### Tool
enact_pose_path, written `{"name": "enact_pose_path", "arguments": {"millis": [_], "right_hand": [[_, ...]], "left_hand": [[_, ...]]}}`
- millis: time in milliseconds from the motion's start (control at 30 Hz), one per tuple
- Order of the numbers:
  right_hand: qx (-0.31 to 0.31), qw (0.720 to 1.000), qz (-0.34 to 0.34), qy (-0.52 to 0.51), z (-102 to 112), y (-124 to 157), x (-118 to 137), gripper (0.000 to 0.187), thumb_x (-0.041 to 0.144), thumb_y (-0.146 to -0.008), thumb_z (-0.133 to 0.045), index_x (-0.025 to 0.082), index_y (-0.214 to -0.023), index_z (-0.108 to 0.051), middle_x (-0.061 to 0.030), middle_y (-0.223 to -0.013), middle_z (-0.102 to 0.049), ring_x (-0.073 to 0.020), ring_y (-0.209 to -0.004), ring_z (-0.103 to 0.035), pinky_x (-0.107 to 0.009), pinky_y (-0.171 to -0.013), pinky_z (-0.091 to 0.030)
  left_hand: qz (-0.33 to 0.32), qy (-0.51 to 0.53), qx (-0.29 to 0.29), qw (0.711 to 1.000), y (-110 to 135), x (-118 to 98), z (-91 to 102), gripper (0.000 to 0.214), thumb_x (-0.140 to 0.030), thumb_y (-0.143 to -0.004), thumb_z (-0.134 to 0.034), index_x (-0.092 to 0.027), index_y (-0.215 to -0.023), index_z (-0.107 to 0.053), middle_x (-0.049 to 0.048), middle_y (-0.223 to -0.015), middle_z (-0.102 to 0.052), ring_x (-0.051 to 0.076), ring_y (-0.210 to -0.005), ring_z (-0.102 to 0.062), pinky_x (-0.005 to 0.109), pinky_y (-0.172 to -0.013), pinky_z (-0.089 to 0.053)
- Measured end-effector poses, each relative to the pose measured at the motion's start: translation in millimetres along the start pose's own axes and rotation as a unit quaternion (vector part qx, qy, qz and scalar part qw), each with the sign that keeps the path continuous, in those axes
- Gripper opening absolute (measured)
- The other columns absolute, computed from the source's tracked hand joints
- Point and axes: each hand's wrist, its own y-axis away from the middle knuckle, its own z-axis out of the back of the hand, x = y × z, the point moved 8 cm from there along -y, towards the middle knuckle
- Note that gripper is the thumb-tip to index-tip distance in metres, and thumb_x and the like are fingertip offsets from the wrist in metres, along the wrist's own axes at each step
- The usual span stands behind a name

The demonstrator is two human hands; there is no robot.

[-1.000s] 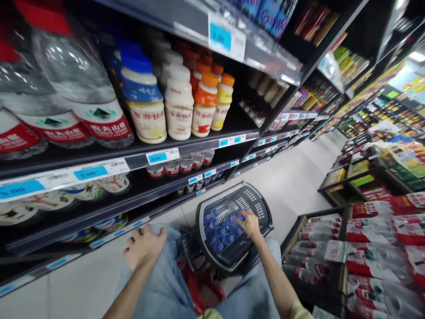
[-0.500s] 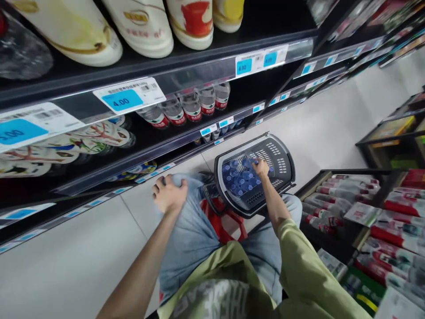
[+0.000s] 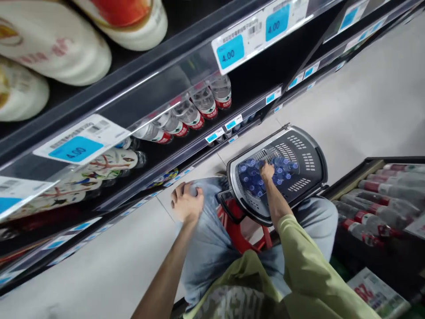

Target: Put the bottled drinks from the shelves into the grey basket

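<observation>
A dark plastic shopping basket (image 3: 308,153) stands on the floor in front of my knees, packed with several blue-capped bottles (image 3: 249,175). My right hand (image 3: 266,172) reaches down into the basket, fingers curled on one of the blue caps. My left hand (image 3: 186,204) rests on my left knee, fingers bent over the light denim. A red stool (image 3: 241,235) shows between my legs.
Black shelves run along the left: large cream bottles (image 3: 56,48) on top, small water bottles with red labels (image 3: 195,110) below, patterned bottles (image 3: 109,161) beside them, blue 4.00 price tags (image 3: 229,51). A low crate of red-labelled bottles (image 3: 375,208) sits right. Pale tiled aisle floor (image 3: 372,102) lies beyond.
The view has tilted further down and closer to the lower shelves. My right hand stays in the basket among the bottles; my left hand stays on my knee.
</observation>
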Motion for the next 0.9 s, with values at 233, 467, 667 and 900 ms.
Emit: {"name": "enact_pose_path", "arguments": {"millis": [233, 467, 667, 900], "right_hand": [[0.04, 0.999, 0.021, -0.008, 7, 3, -7, 0.047, 0.026, -0.106, -0.062, 0.017, -0.151, -0.061, -0.0233, -0.132, -0.075, -0.0336, -0.139, -0.061, -0.042, -0.108, -0.051], [0.072, 0.992, 0.097, -0.034, 32, 23, -15, 0.068, 0.032, -0.102, -0.066, 0.009, -0.163, -0.046, -0.0277, -0.155, -0.061, -0.0364, -0.145, -0.055, -0.044, -0.117, -0.045], [0.044, 0.974, 0.213, -0.065, 122, 72, -46, 0.037, 0.034, -0.107, -0.051, 0.016, -0.129, -0.075, -0.0153, -0.125, -0.08, -0.0284, -0.12, -0.072, -0.036, -0.109, -0.052], [-0.162, 0.985, 0.058, -0.034, 133, 138, -201, 0.051, 0.044, -0.094, -0.04, 0.027, -0.119, -0.08, -0.0187, -0.124, -0.079, -0.0381, -0.125, -0.074, -0.055, -0.105, -0.059]], "left_hand": [[0.007, 0.008, 0.005, 1.0, -1, -10, 5.0, 0.045, -0.036, -0.103, -0.053, -0.018, -0.14, -0.073, 0.0178, -0.158, -0.06, 0.043, -0.145, -0.051, 0.057, -0.115, -0.048], [0.014, -0.012, -0.007, 1.0, -2, -13, 5.4, 0.046, -0.035, -0.101, -0.059, -0.016, -0.141, -0.073, 0.0166, -0.158, -0.061, 0.041, -0.144, -0.053, 0.054, -0.115, -0.05], [-0.014, -0.024, -0.007, 1.0, -3, -9, 5.7, 0.05, -0.042, -0.104, -0.051, -0.018, -0.142, -0.07, 0.0188, -0.156, -0.062, 0.041, -0.142, -0.056, 0.054, -0.113, -0.052], [-0.019, -0.023, -0.021, 0.999, -16, 20, -1.3, 0.054, -0.046, -0.103, -0.041, -0.024, -0.143, -0.07, 0.0162, -0.158, -0.061, 0.038, -0.144, -0.058, 0.053, -0.113, -0.054]]}}
